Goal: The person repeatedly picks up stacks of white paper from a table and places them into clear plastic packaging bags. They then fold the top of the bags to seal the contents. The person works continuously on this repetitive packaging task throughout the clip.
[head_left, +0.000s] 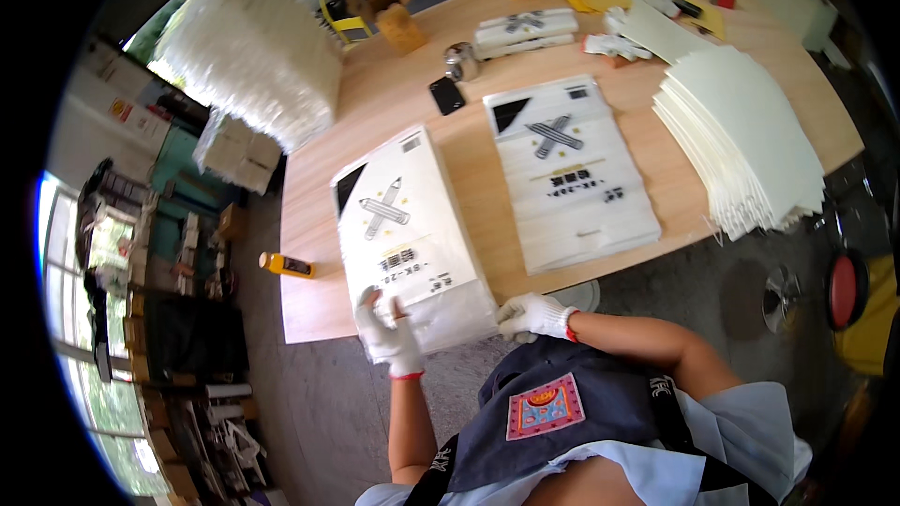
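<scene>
The white printed packet (398,225) lies flat on the near part of the desk (309,211), slightly aslant, its near end sticking out over the edge toward the person. Clear film covers it; the far part looks filled and flat, while the near end is a looser, wrinkled, see-through flap (450,314).

Both gloved hands are at that near end, apart from each other. The left hand (384,337) is at the packet's near left corner, thumb and fingers spread; whether they press the film or hover just over it, I cannot tell. The right hand (536,317) is at the near right corner, fingers curled in; I cannot tell whether film is pinched between them.

As far as shows, the packet's contents appear to be in place, and its loose end seems the part left unfinished. Right of the packet lies a pile of similar printed bags (574,178), flatter and perhaps unfilled. Farther right, a fanned heap of cream sheets (741,136) sits outside any film, so much probably remains.

Beyond the packet are a black phone (447,96) and rolled-looking printed bundles (525,31); left of it, a yellow bottle (287,265).
</scene>
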`<act>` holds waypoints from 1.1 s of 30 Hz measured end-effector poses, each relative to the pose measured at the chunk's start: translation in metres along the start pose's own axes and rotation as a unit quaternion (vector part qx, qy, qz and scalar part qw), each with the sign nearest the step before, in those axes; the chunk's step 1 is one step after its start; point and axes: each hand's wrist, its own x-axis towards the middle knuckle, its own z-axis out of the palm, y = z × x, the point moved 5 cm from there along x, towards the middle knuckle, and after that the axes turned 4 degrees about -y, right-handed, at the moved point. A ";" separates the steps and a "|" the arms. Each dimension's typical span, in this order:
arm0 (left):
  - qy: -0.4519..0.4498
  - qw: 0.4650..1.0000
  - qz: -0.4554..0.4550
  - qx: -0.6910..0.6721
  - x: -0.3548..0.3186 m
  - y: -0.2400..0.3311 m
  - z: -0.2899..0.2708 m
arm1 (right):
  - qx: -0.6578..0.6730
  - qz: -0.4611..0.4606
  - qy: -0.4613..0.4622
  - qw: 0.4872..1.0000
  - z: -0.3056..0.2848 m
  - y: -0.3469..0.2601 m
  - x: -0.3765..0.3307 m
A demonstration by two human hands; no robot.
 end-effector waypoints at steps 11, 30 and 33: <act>-0.449 0.864 0.214 -0.077 -0.065 0.177 0.283 | 0.135 -0.024 0.204 0.969 -0.058 0.067 -0.094; -0.366 0.437 -0.318 -0.758 0.084 0.194 0.250 | -0.337 0.017 0.471 0.815 -0.217 0.048 -0.065; -0.463 0.631 -0.158 -0.602 0.079 0.207 0.234 | -0.122 0.104 0.368 0.916 -0.193 0.023 -0.115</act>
